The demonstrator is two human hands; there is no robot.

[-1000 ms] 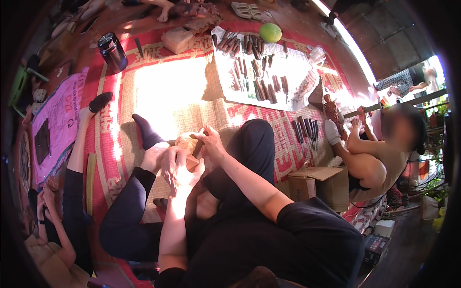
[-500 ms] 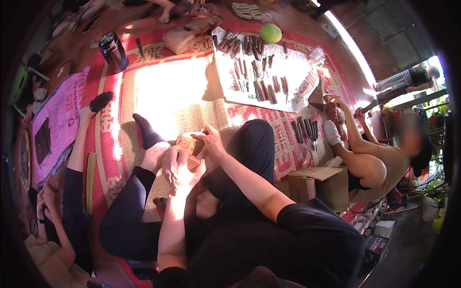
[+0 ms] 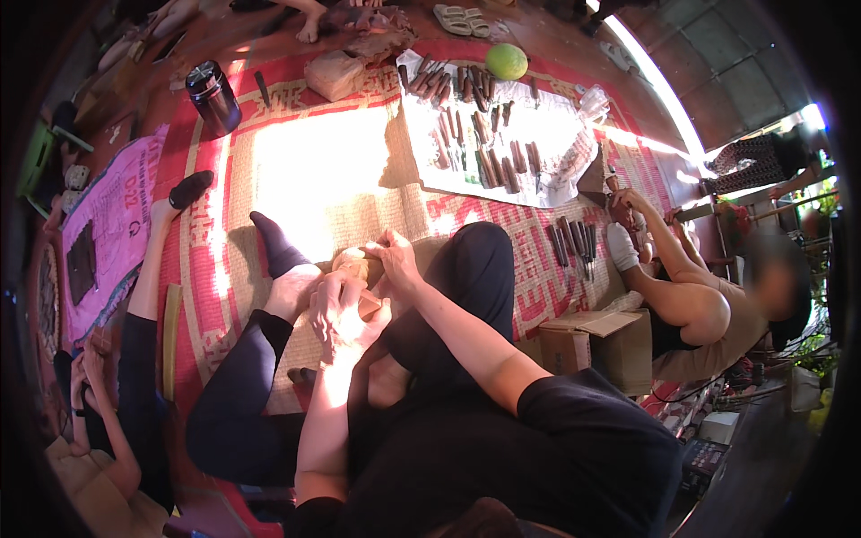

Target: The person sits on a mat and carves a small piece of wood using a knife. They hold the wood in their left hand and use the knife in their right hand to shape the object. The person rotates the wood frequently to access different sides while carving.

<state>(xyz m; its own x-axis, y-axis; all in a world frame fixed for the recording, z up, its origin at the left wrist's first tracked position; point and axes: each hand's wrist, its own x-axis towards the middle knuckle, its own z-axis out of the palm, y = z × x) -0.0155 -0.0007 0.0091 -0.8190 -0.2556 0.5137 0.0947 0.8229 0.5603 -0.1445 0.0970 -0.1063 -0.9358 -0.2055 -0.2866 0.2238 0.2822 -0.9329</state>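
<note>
1. Left hand (image 3: 343, 323) here, wrapped firmly around a tan wooden piece (image 3: 351, 261) between the bent legs!
2. Right hand (image 3: 398, 262), fingers curled, meets its far right side; its grip, I can't tell.
3. Far right: dark-handled tools (image 3: 497, 167) across a white sheet (image 3: 558, 117).

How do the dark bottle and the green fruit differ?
Colour: the bottle is dark and shiny; the fruit is green.
Shape: the bottle is a tall cylinder; the fruit is round.
Place: the bottle stands on the left; the fruit sits by the far edge of the white sheet.
Shared: both are toward the far side of the mat, and neither is held.
</note>
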